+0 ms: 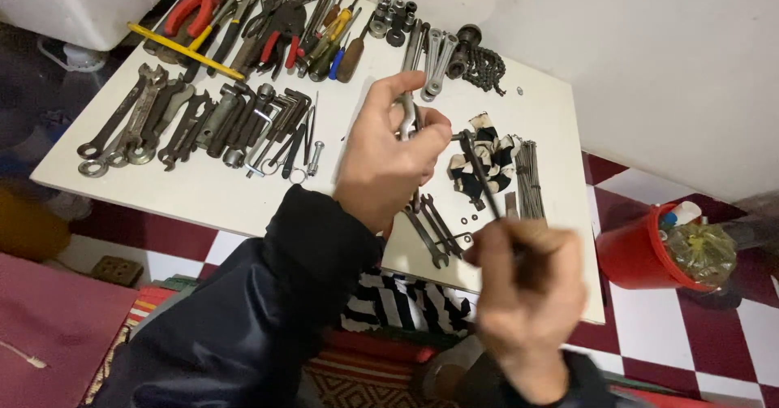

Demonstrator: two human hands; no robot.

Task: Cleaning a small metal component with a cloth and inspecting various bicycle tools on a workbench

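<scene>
Both hands up over the surface [243, 201], mid-assembly as we read it. Our left hand [389, 152] has its grip closed around a small metal piece [408, 120], silvery, looks like a socket or wrench head; only the top shows between thumb and fingers, so we can't tell its exact kind. Our right hand [527, 290] has its grip closed on the near end of a thin dark rod [480, 172], which runs up and away toward the left hand; its far tip sits just beside the metal piece, and whether they actually touch we can't tell. Judgement: the two parts are picked and being lined up, mating not done as far as we can see, so roughly midway. Neither held thing rests on the surface; both are in the air above its right half. Below them lie a black-and-white striped cloth [479, 160], a bundle of thin spokes [529, 179] just beside it, and a few small spanners [434, 229] near the front edge. Further left, a row of spanners and hex keys [203, 124]; at the back, pliers with red handles [195, 10] and a chain [485, 69]. Red bucket [637, 254] on the checked floor to the right.
</scene>
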